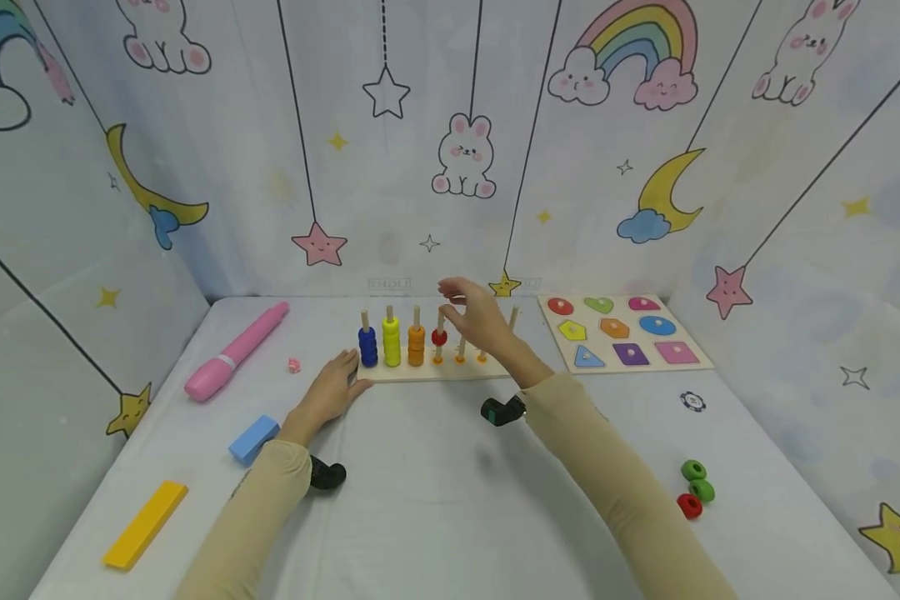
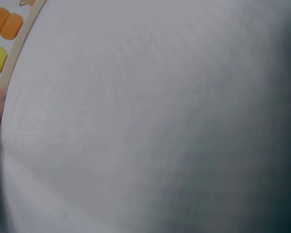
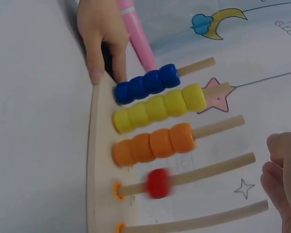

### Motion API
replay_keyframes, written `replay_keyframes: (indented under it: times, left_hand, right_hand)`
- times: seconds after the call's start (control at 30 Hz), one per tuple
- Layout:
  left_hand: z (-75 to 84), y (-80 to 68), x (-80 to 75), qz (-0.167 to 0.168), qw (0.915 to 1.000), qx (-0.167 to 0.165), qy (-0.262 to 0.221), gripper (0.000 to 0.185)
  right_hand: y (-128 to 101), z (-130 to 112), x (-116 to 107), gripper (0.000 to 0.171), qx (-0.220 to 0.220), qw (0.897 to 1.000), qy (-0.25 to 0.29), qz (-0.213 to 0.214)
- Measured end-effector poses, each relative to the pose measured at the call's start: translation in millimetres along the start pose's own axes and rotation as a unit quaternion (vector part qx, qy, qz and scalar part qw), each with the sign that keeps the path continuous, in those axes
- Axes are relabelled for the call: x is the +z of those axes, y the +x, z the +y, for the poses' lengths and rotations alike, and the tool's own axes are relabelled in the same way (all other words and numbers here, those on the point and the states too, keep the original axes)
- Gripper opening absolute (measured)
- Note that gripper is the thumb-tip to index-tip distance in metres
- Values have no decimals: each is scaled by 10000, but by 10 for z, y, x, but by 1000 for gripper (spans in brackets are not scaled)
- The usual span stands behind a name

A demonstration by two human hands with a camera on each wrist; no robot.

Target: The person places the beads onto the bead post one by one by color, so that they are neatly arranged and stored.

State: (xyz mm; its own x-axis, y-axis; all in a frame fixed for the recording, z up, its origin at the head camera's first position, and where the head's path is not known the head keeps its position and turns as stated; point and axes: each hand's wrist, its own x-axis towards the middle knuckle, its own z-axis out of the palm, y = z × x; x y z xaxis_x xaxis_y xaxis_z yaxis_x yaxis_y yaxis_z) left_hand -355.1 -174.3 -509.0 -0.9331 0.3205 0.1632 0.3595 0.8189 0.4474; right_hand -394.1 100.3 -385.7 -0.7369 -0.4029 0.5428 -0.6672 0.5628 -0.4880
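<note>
A wooden peg board (image 1: 427, 374) stands at the far side of the table. Its three left pegs carry stacks of blue beads (image 3: 146, 85), yellow beads (image 3: 160, 108) and orange beads (image 3: 154, 144). On the fourth peg a single red bead (image 3: 158, 183), blurred, sits partway down the rod, above the base. My right hand (image 1: 478, 318) is beside the top of that peg, its fingers loosely bent and apart from the bead. My left hand (image 1: 330, 387) rests at the board's left end, thumb along the front edge; only a fingertip shows in the left wrist view.
Two green beads (image 1: 694, 470) and a red bead (image 1: 689, 506) lie at the right. Behind them are a poker chip (image 1: 693, 402) and a shape puzzle board (image 1: 577, 333). On the left are a pink microphone-like toy (image 1: 232, 354), a blue block (image 1: 253, 439) and a yellow block (image 1: 146, 525).
</note>
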Motion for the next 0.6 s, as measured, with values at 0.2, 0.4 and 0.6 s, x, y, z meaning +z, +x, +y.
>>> replay_keyframes:
  times: [0.2,0.4,0.6]
  left_hand:
    - [42,-7,-14,-43,10000,-46,-22,66]
    - [48,4,-1,-95,9999,-41,-6,65]
    - [24,18,-14,-87,10000,-3,34,65]
  right_hand:
    - [-180,58,-158,27,-222,9976,316,583]
    - [-577,233,-482,23,-19,9948,684,751]
    - [-1146,228,-937,23,681,9938,808,352]
